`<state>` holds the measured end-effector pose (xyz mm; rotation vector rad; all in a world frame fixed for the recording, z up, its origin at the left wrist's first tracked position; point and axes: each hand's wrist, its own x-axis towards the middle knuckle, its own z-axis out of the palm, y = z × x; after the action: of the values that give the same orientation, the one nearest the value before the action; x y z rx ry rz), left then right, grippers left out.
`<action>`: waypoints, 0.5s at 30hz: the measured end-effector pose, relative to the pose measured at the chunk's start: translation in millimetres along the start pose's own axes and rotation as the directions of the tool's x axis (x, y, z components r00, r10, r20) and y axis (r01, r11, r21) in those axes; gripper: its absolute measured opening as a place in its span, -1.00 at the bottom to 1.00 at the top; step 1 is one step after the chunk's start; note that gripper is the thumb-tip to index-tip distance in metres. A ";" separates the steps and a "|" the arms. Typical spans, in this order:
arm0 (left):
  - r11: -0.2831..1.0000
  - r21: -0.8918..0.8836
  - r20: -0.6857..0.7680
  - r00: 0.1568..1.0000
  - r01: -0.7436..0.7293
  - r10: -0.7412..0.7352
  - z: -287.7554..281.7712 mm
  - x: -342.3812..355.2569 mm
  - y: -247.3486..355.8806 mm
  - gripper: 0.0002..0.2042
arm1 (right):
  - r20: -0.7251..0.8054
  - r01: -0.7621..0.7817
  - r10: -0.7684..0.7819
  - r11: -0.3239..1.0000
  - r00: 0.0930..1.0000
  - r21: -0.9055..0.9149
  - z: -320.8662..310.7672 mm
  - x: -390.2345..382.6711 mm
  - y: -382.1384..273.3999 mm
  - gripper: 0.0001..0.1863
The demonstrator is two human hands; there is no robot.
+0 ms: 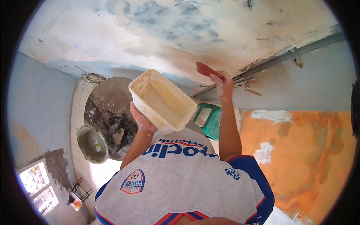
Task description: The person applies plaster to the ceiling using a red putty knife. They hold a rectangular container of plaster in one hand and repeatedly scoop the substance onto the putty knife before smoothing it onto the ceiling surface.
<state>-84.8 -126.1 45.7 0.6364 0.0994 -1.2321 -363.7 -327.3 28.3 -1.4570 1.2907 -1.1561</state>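
Observation:
My left hand grips the near left side of a cream rectangular plastic tub. Pale, wet-looking filler covers the tub's bottom, and smears of it coat the inner walls. Raised to the right of the tub, my right hand is closed around a flat red scraper. Its blade points up and left, near the patchy white and blue wall; whether it touches the surface I cannot tell. Whitish residue marks the fingers and wrist of that hand.
Below left is a stained round surface with a crumpled black plastic bag. A grey bucket stands beside it. Behind my right forearm is a green plastic stool. A grey beam runs along the right, above an orange wall.

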 end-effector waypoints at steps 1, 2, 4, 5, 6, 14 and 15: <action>1.000 0.013 -0.012 1.000 0.011 -0.011 2.2 0.4 -0.7 -0.32 | -0.017 0.023 -0.022 0.993 1.000 0.112 14.1 7.7 8.3 -0.71; 1.000 0.020 0.004 1.000 0.011 -0.012 -1.2 2.0 -1.9 -0.32 | -0.062 0.027 -0.018 0.988 0.998 0.153 21.9 14.7 8.8 -0.72; 0.999 0.032 0.038 0.999 0.009 -0.010 -5.6 7.5 -1.0 -0.32 | -0.147 0.044 -0.009 0.972 0.989 0.232 31.5 24.7 5.1 -0.74; 1.000 0.029 0.007 1.000 0.007 -0.007 -8.4 5.4 -2.2 -0.32 | -0.177 0.020 0.031 0.960 0.984 0.278 22.6 17.7 2.5 -0.74; 1.000 0.021 -0.021 1.000 -0.006 0.006 -6.8 4.0 -1.9 -0.32 | -0.196 0.004 0.063 0.945 0.979 0.326 7.6 11.7 0.8 -0.74; 1.000 -0.004 0.052 0.999 0.004 -0.004 -13.3 4.7 5.6 -0.34 | -0.044 0.019 -0.009 0.976 0.999 0.216 13.2 4.1 24.9 -0.79; 1.000 0.010 0.040 0.999 -0.007 0.007 -11.3 5.4 6.1 -0.34 | -0.061 0.030 -0.016 0.971 0.998 0.237 22.6 13.0 28.8 -0.78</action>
<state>-74.5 -123.8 36.6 0.6208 0.0578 -1.2387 -347.1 -342.9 -3.2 -1.2729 1.1335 -1.3286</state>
